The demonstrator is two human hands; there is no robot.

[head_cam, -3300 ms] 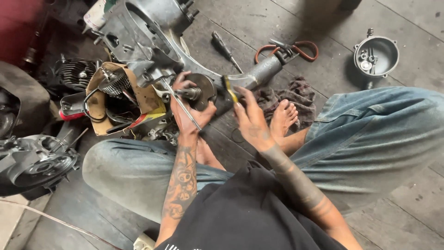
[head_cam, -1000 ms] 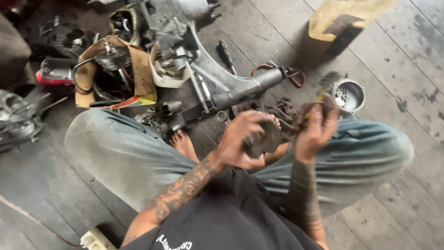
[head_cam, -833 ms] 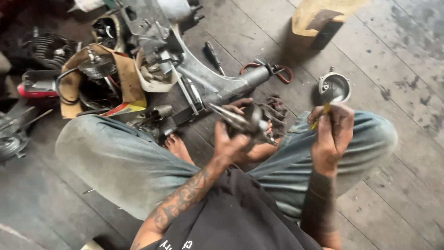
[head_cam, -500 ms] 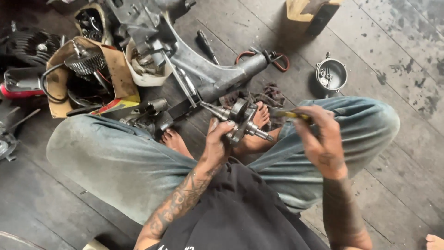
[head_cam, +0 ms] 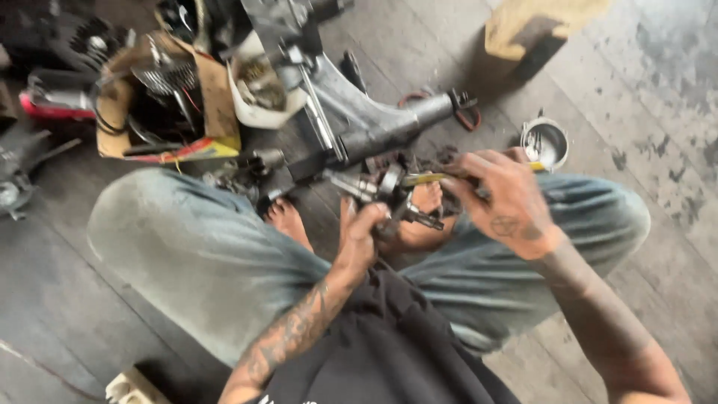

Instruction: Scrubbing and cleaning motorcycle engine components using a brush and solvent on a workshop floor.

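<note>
The person sits cross-legged on a dark plank floor, and the work is held above the lap, between the knees. The left hand is closed in a firm fist round the lower part of a greasy grey steel crank assembly with stub shafts at either end, so the part is lifted clear of the floor and tilted, one shaft end pointing toward the engine casing and the other toward the right knee. The right hand is closed round the handle of a slim tool with a yellowish shank, whose tip appears to meet the crank assembly near its upper middle; the exact contact is blurred and cannot be confirmed. Just beyond the hands lie a grey cast-metal engine casing with a long arm, a torn cardboard box of parts and wires and, well to the right, a small round metal cup holding small pieces. In my judgement the step is best done with the left grip kept tight and low so the part cannot rotate, the tool kept square to its seat, force applied away from the bare feet below, and any loosened piece caught over the lap rather than dropped among the scrap.
</note>
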